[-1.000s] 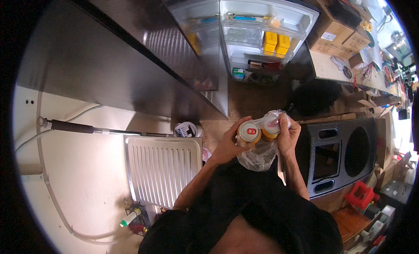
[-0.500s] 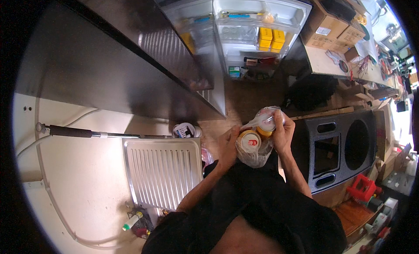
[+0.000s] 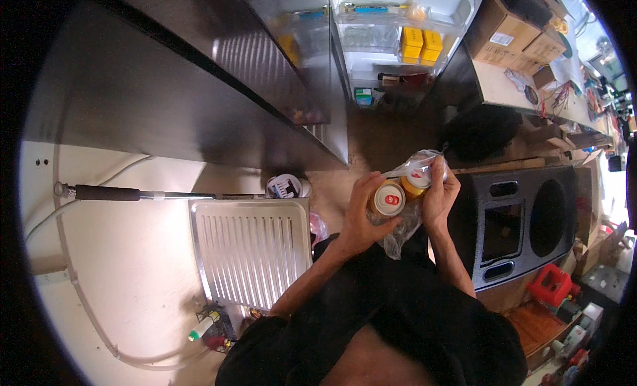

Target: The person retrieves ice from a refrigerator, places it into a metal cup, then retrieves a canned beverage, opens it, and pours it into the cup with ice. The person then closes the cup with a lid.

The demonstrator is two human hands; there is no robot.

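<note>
A dark refrigerator point(image 3: 179, 114) looms ahead; a black cabinet point(image 3: 497, 272) (round hole and all) lies to the right, a ribbed metal tray point(image 3: 252, 257) to the left; between them the left hand point(image 3: 360, 220) curls round one yellow can point(image 3: 389, 200), top up — the right hand point(image 3: 440, 197) pinches clear plastic point(image 3: 397, 239) against a second can point(image 3: 416, 178), just beside the first.

A ribbed tray point(image 3: 252, 250) lies left of the left hand point(image 3: 360, 223), a dark speaker box point(image 3: 531, 265) beside the right hand point(image 3: 440, 201).
</note>
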